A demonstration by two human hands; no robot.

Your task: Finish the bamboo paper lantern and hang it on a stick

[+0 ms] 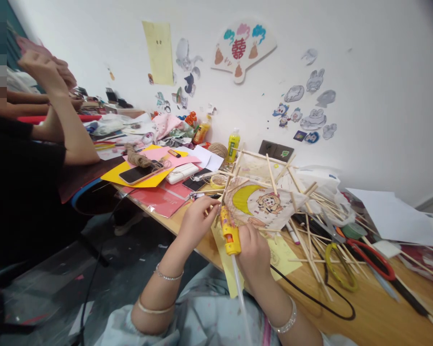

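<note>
In the head view, the right hand (253, 252) has its fingers wrapped around the yellow glue gun (231, 235), nozzle pointing away from the body, seemingly to keep the tip beside the near corner of the stick frame (271, 173) and the clear glue stick (241, 295) free behind. The left hand (201, 218) is near the tip, fingers pinched, whether on anything I cannot tell; the frame, with its moon-decorated panel (245, 199), rests on the surface (375, 310), probably for support.
</note>
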